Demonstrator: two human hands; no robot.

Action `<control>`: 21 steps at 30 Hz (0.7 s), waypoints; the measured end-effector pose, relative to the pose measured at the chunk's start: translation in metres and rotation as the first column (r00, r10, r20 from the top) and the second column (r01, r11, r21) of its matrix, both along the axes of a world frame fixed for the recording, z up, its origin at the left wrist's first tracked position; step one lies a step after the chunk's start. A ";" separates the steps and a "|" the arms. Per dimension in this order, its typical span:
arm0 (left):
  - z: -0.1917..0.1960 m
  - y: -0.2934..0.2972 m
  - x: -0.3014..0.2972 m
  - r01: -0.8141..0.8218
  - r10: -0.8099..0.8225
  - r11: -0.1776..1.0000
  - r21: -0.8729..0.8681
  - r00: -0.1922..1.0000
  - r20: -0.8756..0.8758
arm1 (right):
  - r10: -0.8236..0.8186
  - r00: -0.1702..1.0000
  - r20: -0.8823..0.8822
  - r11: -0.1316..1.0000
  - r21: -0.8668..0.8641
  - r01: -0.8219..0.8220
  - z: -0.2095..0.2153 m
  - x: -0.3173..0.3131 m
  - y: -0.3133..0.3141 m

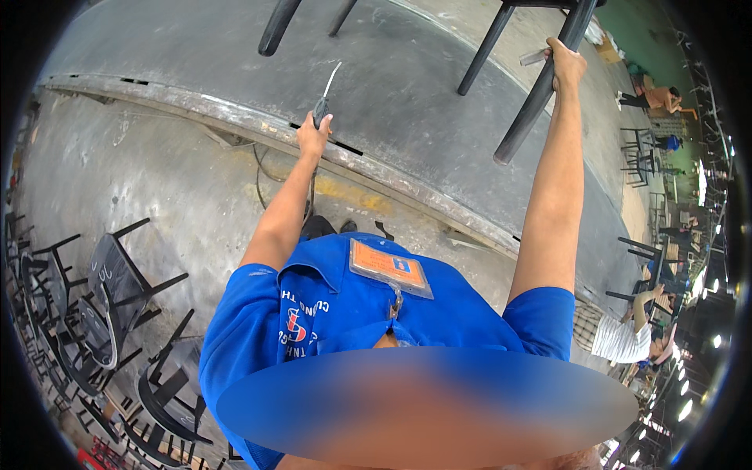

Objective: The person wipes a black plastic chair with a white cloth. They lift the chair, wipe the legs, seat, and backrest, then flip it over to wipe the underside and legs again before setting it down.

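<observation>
My left hand (312, 137) is closed round the dark handle of an air blow gun (322, 108), whose thin, bent pale nozzle points away from me over the grey work surface (384, 102). A dark hose (261, 176) hangs below that hand. At the far right, my right hand (568, 66) grips a thick black chair leg (523, 121). A small flat greyish piece (533, 57) sticks out beside its fingers; its kind is unclear. Another black leg (483, 55) belongs to the same chair, and more dark legs (280, 27) show at the top edge, where the rest is cut off.
The work surface has a worn metal edge (235, 119) crossing in front of me. Several black chairs (117, 290) crowd the concrete floor at left. On the right are other people, one in a white top (623, 338), and more dark chairs (642, 157).
</observation>
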State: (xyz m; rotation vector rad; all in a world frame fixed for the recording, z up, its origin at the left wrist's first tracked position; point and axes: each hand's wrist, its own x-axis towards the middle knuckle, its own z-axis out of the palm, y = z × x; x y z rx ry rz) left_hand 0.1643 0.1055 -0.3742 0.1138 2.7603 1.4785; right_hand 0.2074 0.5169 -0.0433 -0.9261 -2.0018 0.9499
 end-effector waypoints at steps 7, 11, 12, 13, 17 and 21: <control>-0.020 -0.013 0.008 0.245 -0.267 0.939 0.240 0.962 0.061 | 0.005 1.000 -0.013 1.000 -0.028 -0.005 0.010 -0.015 0.008; -0.034 -0.023 0.006 0.249 -0.249 0.968 -0.007 0.968 -0.037 | 0.000 0.999 0.041 0.999 0.037 -0.002 0.015 -0.022 0.011; -0.036 -0.029 0.000 0.236 -0.236 0.972 0.002 0.971 0.037 | -0.006 0.999 0.048 0.999 0.044 0.004 0.016 -0.023 0.011; -0.037 -0.034 -0.007 0.231 -0.229 0.973 0.005 0.960 0.159 | -0.012 0.998 0.057 0.999 0.051 0.010 0.016 -0.022 0.010; -0.036 -0.042 -0.022 0.353 -0.343 0.924 -0.147 0.935 0.089 | -0.027 0.999 0.039 0.999 0.041 0.025 0.014 -0.016 0.000; -0.026 -0.022 0.003 0.414 -0.426 0.899 -0.146 0.902 -0.064 | -0.052 0.998 0.026 0.997 0.059 0.051 0.006 -0.004 -0.016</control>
